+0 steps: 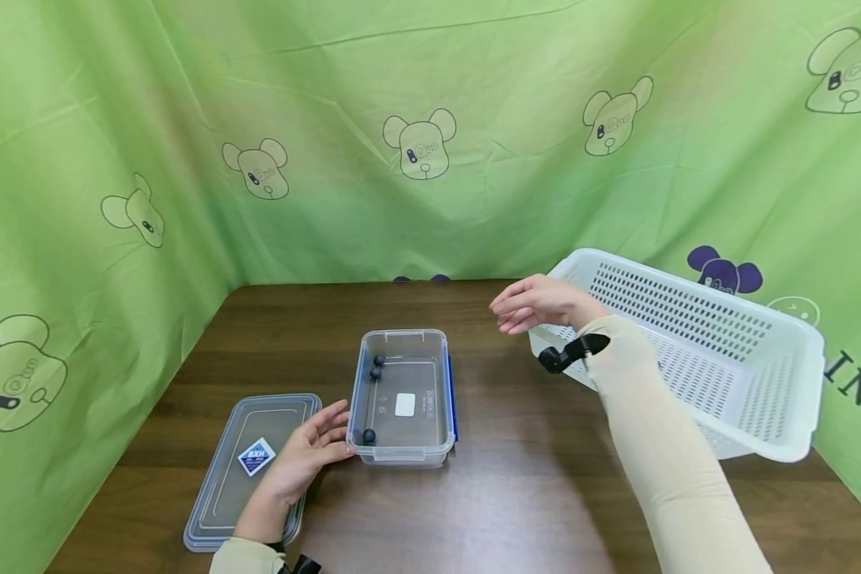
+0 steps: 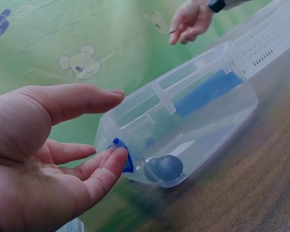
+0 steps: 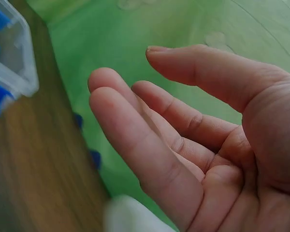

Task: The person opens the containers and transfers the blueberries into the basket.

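A clear plastic container (image 1: 400,456) with blue side clips stands uncovered on the table. Several small dark-blue balls (image 1: 369,436) lie along its left side; from the left wrist they look smooth and round (image 2: 165,167). My left hand (image 1: 304,454) is at the container's left wall, its loosely bent fingers at the blue clip (image 2: 129,159) and its thumb apart from them. To the right, my right hand (image 1: 541,303) hovers by the near-left end of a white perforated basket (image 1: 746,434). Nothing lies between its relaxed fingers (image 3: 130,130).
The container's lid (image 1: 218,494), with a blue-and-white diamond label, lies flat at the left, partly under my left forearm. A green curtain (image 1: 330,223) with bear-head prints hangs behind the brown wooden table (image 1: 516,510).
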The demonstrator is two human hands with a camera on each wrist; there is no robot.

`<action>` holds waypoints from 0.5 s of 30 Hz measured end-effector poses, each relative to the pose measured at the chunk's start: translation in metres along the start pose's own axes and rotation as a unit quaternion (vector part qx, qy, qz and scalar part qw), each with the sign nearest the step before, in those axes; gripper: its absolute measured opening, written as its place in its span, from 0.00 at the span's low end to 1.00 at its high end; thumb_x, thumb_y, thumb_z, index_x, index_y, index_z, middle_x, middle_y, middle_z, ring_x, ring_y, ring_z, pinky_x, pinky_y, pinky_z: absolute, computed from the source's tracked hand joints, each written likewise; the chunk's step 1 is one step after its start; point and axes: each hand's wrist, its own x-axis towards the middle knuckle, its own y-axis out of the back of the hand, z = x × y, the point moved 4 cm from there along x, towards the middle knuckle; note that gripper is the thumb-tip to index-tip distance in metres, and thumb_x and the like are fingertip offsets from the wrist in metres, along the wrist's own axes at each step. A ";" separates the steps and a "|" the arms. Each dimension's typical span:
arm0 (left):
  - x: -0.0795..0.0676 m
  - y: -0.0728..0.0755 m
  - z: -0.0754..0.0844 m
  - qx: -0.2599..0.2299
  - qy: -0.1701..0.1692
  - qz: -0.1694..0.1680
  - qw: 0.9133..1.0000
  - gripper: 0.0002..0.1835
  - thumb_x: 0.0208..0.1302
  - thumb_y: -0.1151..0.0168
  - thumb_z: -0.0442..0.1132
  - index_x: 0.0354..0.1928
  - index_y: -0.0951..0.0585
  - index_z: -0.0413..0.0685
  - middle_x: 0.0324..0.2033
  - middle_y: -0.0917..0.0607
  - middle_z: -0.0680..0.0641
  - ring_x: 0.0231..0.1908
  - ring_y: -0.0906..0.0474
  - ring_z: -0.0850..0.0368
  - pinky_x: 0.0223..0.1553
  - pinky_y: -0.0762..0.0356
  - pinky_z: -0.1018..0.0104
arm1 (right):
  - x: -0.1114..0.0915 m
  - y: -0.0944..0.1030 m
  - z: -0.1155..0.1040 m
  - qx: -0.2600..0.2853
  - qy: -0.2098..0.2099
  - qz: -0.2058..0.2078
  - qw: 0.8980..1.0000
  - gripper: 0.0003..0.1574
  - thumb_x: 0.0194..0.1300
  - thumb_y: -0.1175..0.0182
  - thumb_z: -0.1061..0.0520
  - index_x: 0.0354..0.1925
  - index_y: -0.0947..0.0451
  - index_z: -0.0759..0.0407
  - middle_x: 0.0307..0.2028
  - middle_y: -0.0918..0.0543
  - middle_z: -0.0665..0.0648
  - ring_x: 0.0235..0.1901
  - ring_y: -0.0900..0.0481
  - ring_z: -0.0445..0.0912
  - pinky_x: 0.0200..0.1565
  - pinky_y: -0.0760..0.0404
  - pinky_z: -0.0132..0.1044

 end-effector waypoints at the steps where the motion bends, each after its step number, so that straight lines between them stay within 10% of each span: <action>1: 0.000 0.000 0.000 0.000 0.000 0.000 1.000 0.42 0.60 0.37 0.24 0.72 0.47 0.24 0.65 0.38 0.23 0.55 0.27 0.49 0.50 0.23 0.71 | 0.005 -0.007 0.002 -0.003 0.000 -0.005 1.000 0.09 0.70 0.46 0.68 0.43 0.19 0.65 0.32 0.15 0.63 0.31 0.14 0.48 0.42 0.15 0.42; 15: 0.000 -0.001 0.000 0.001 0.002 0.003 1.000 0.42 0.61 0.37 0.24 0.73 0.47 0.24 0.66 0.38 0.23 0.56 0.28 0.47 0.50 0.23 0.70 | 0.060 -0.114 0.025 -0.006 -0.021 -0.107 0.994 0.22 0.66 0.43 0.71 0.56 0.31 0.83 0.28 0.15 0.61 0.26 0.15 0.47 0.33 0.15 0.37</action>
